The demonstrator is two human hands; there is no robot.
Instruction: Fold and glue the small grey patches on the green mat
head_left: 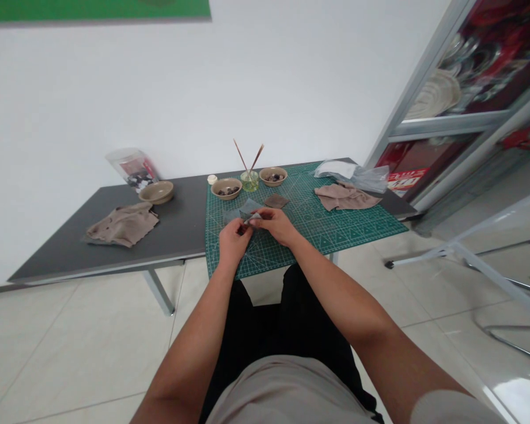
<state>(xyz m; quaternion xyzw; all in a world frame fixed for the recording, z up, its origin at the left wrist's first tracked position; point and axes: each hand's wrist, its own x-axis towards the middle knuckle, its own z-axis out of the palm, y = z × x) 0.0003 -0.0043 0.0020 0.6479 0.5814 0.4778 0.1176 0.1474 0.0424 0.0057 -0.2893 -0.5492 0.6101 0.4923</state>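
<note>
Over the green cutting mat (335, 221), my left hand (234, 240) and my right hand (276, 225) meet with fingers closed on a small greyish piece of sheet or cloth (252, 218). Its kind is hard to make out, as the fingers cover part of it. Just behind the hands lies a thin translucent blue-grey sheet (248, 207). A brown square piece (277, 201) rests on the mat beyond my right hand. Farther back stand a bowl of dark pieces (227, 189), a glass jar (249, 181) holding two thin brushes or sticks, and a second bowl (273, 176) with similar pieces.
On the dark table (176, 227) at left lie a brown cloth (122, 225), a bowl (156, 192) and a clear plastic container (133, 168). Another brown cloth (345, 196) and a plastic bag (357, 175) sit at right. A small white object (212, 179) stands near the wall.
</note>
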